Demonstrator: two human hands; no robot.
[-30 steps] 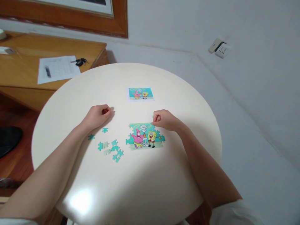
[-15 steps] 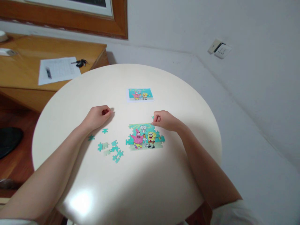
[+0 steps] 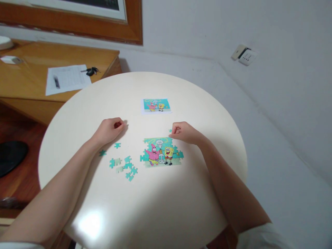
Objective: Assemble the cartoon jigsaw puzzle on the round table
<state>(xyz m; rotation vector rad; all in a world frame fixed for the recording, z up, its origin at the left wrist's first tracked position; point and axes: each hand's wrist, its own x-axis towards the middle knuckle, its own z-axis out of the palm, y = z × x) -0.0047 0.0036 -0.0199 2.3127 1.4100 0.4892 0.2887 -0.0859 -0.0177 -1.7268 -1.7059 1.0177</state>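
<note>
A partly joined jigsaw puzzle [image 3: 162, 152] with pink, pale and yellow cartoon figures lies flat on the white round table [image 3: 160, 200]. Just above its upper right corner is my right hand [image 3: 183, 132], thumb and finger pinched together; whatever may be between them is too small to make out. A loose teal puzzle piece [image 3: 170, 130] lies beside those fingertips. My left hand [image 3: 112, 128] rests curled on the table, up and left of the puzzle, and its closed fingertips hide anything inside. Several loose puzzle pieces [image 3: 128, 165] are scattered left of the puzzle, below my left hand.
Beyond the puzzle lies a reference picture [image 3: 157, 105] of the same scene. A wooden desk [image 3: 70, 52] at the back left carries a paper sheet [image 3: 70, 81], keys [image 3: 92, 71] and a white object [image 3: 11, 60]. The wall [image 3: 259, 110] borders the table's right side.
The whole view has shifted slightly. My right hand stays pinched near the puzzle's upper right corner, and my left hand keeps its curled pose. No puzzle piece has visibly changed place.
</note>
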